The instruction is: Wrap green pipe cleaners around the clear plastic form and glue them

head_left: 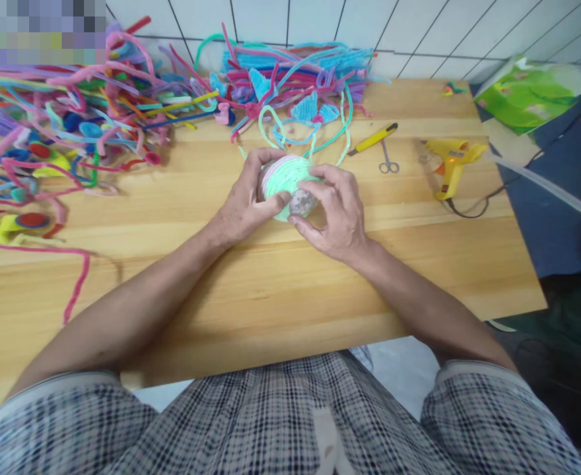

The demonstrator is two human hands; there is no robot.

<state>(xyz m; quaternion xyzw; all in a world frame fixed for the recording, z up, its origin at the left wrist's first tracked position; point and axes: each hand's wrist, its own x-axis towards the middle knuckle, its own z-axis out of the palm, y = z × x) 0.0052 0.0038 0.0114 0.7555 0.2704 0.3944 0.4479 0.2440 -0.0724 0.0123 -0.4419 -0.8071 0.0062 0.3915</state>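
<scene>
Between my hands is a round ball wrapped in mint-green and pale purple pipe cleaners (290,173), with a greyish, uncovered patch showing at its lower right. My left hand (251,191) curls around the ball's left side, its thumb pressed on the front. My right hand (337,208) grips the right side, fingers on top and thumb below, near the grey patch. Loose green pipe cleaner ends (342,142) stick up behind the ball. Just beyond it lie blue pipe cleaner triangles (304,107).
A large heap of coloured pipe cleaners (136,112) covers the table's left and back. Right of the ball lie a yellow utility knife (374,139), small scissors (387,158) and a yellow glue gun (453,165) with a cord. A green bag (528,99) stands beyond the right edge.
</scene>
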